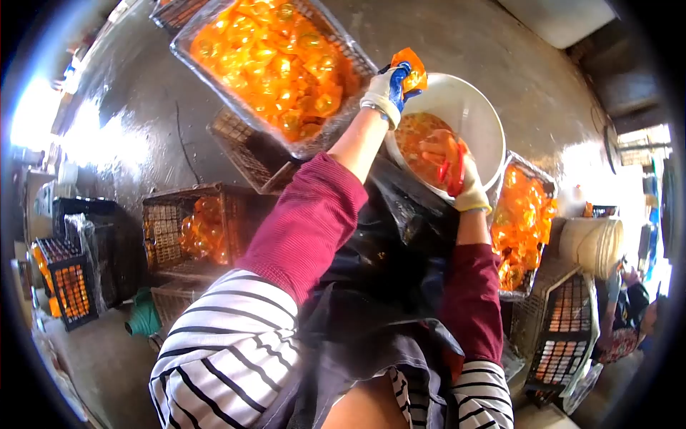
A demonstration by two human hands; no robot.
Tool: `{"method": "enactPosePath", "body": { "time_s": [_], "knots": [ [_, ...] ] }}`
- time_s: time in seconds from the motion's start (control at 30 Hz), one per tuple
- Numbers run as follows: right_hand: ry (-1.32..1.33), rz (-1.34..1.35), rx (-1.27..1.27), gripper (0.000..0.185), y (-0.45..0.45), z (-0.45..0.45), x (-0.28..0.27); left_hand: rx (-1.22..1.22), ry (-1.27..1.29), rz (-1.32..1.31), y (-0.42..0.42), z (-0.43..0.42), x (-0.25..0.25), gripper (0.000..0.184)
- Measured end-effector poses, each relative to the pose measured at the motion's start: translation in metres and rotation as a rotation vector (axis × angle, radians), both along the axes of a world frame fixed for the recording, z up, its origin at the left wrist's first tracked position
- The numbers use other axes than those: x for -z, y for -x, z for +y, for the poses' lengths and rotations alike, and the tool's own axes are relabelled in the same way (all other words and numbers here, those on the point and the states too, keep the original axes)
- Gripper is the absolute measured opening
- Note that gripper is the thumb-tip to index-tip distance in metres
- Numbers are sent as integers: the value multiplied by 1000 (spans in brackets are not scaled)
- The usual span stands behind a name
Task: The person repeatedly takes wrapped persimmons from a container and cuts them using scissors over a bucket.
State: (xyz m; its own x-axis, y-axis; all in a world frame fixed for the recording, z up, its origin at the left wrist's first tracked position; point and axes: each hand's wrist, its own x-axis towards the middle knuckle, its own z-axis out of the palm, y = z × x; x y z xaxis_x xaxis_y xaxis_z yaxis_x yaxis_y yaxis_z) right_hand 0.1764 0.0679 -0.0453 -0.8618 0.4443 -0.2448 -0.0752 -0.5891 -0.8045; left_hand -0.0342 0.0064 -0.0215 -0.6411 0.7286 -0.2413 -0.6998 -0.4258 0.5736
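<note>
headline: both gloved hands occupied at the white bucket

body: the left hand (pixel 387 94), gloved in white and blue, is closed on an orange piece (pixel 409 70) at the bucket's left rim. the right hand (pixel 468 187) is inside the right part of the white bucket (pixel 482 118), gripping a red object (pixel 457 170); its exact form is partly hidden. reddish-orange contents (pixel 414 136) lie low in the bucket.

edges and room: a lined crate (pixel 246 129) of orange pieces stands close to the bucket's left, with little room between; a second filled crate (pixel 532 275) sits just beside its right rim. glossy floor (pixel 143 79) extends beyond the bucket and to the left. a slatted crate (pixel 161 247) holding more orange pieces lies left of the person's arm. a pale bucket (pixel 600 247) stands past the right-hand crate; another person (pixel 625 322) is well apart at far right.
</note>
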Motion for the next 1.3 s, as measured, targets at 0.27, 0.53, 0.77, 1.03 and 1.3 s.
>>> {"method": "enactPosePath", "body": {
  "time_s": [0.27,0.53,0.77,1.03,1.3],
  "knots": [
    [-239,-194,18,27,11,-1,13,186,75,143,-26,11,5,48],
    [-208,-323,-17,32,4,8,-4,321,-70,87,-37,7,-7,49],
    [-321,-345,122,33,7,-6,-15,552,555,1081,-37,3,1,31],
    [-786,-295,221,30,18,15,65,669,857,1465,-27,30,51,33],
    [-271,-518,81,28,10,-12,-27,301,823,917,-31,20,20,32]
  ]
}}
